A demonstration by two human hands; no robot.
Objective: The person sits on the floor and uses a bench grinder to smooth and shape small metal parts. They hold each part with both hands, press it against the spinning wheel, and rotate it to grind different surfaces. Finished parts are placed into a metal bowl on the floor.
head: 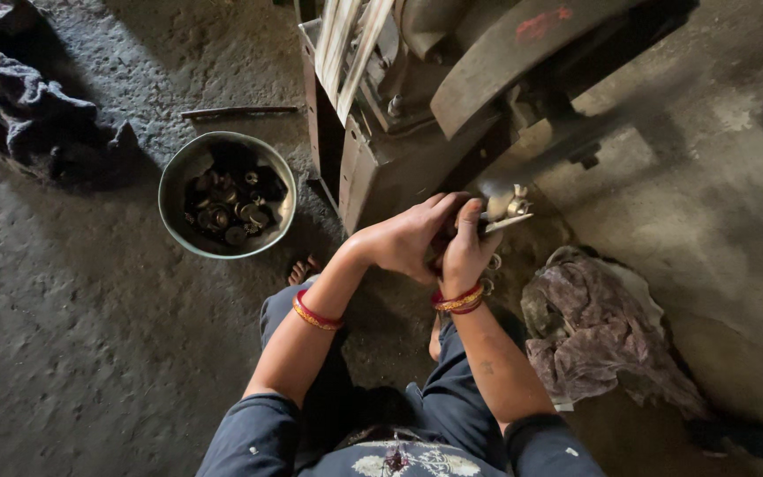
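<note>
My left hand (408, 237) and my right hand (467, 249) are pressed together at the base of a heavy grey metal machine (381, 168). Both close around a small shiny metal part (509, 212) that pokes out past my right fingers, under the machine's curved arm (505, 53). Exactly how each hand grips the part is hidden by the fingers. Red and gold bangles sit on both wrists. I am seated on the ground with knees apart, in dark trousers.
A round metal bowl (174, 190) holding several small dark metal parts stands to the left on the rough concrete floor. A thin metal rod (238, 111) lies beyond it. Dark cloth (19, 97) lies far left, a crumpled rag (598, 331) to my right.
</note>
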